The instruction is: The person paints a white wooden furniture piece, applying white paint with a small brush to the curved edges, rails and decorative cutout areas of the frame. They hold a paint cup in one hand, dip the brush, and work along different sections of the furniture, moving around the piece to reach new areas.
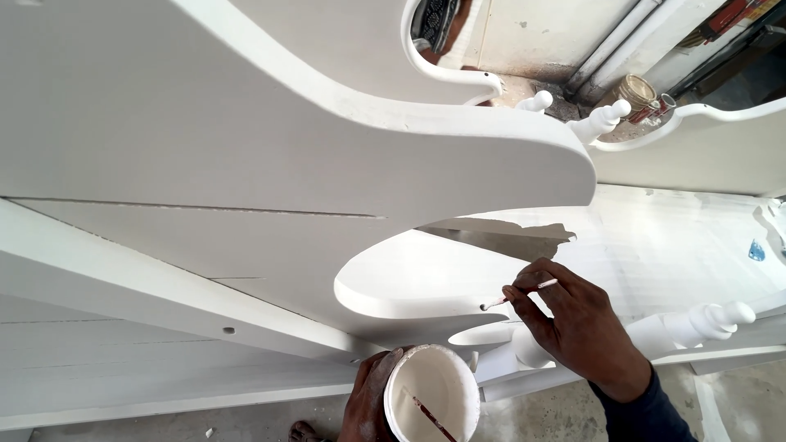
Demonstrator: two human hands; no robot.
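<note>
**White frame touched up by brush**

A thin brush (519, 294) is pinched in the right hand (573, 323), its tip set against the curved edge of the white frame (344, 155). A paint cup (432, 393), with a stick inside, is gripped by the left hand (368, 401) just below. A tin (637, 88) is seen well beyond.

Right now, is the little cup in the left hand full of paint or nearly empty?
Nearly empty. The cup in the left hand shows bare white inner walls down to the bottom, with a thin stick lying inside.
</note>
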